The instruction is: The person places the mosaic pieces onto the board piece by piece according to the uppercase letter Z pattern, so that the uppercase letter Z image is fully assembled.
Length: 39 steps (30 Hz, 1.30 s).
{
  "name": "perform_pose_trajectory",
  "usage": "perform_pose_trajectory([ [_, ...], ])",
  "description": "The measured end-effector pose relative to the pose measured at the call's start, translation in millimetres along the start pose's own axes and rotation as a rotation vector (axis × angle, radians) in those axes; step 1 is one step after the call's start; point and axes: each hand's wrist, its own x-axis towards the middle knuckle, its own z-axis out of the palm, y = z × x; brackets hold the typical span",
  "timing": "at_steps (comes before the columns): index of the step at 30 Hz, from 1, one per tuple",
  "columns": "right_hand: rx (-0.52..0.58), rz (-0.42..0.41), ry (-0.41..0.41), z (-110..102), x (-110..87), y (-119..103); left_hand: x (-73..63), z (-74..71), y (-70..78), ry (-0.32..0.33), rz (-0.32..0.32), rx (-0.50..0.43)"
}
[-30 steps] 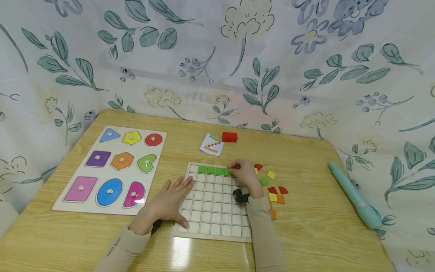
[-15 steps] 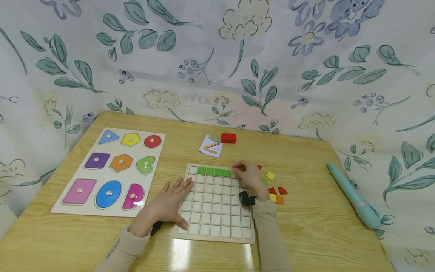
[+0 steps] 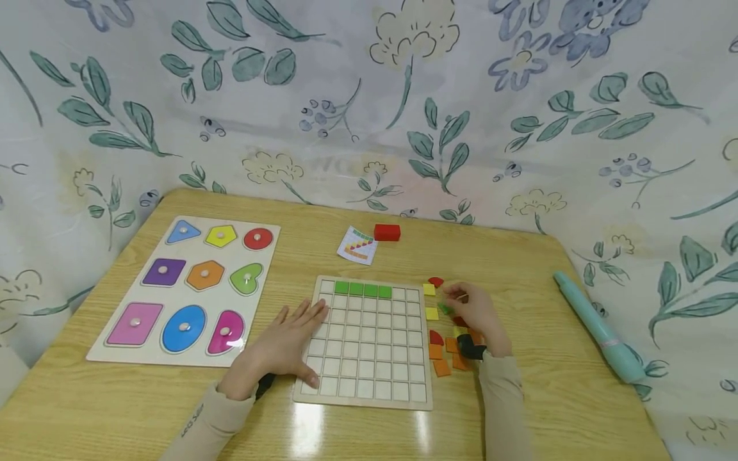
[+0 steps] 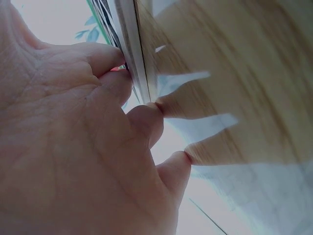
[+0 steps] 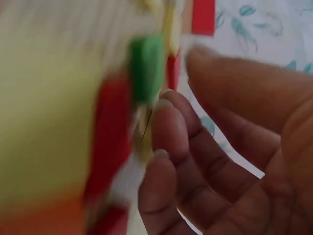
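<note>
A wooden grid board [image 3: 351,349] lies on the table, with a row of green square tiles [image 3: 356,289] in its top row. My left hand [image 3: 291,339] rests spread on the board's left edge; in the left wrist view, its fingers [image 4: 144,122] reach the board's side and the tabletop. To the right of the board, my right hand [image 3: 475,310] is over the loose tiles, its fingertips right at a green tile [image 3: 445,308]. In the right wrist view, that green tile [image 5: 146,68] appears just beyond the fingertips, with the thumb held apart from the other fingers.
Loose yellow tiles [image 3: 432,314], red quarter-round tiles [image 3: 436,337] and orange tiles [image 3: 442,367] lie beside the board. Behind it are a pattern card [image 3: 357,246] and a red block [image 3: 387,232]. A knobbed shape puzzle [image 3: 190,301] lies left, a teal stick-like object [image 3: 599,330] right.
My right hand has left the last green tile in the board's top row and moved right and down to the loose tiles. My left hand stays on the board.
</note>
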Motion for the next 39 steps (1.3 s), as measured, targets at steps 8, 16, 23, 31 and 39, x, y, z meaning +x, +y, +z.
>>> perform_pose_trajectory([
  [8, -0.085, -0.017, -0.071, -14, -10.1, 8, -1.0, -0.7, -0.1, 0.005, -0.003, -0.011],
  [16, -0.157, -0.039, -0.057, -7, -4.7, 5, -0.5, 0.5, 0.0, 0.01, 0.002, -0.01],
  [23, -0.126, 0.028, -0.021, -4, -2.5, 4, 1.3, 1.0, 0.6, 0.012, 0.007, -0.014],
  [31, -0.109, 0.036, 0.035, -3, 0.7, -6, 2.5, 2.0, 1.3, 0.004, 0.01, -0.012],
  [39, -0.046, -0.023, 0.024, 10, 6.3, -23, 1.7, 1.6, 0.9, -0.003, -0.004, -0.009],
])
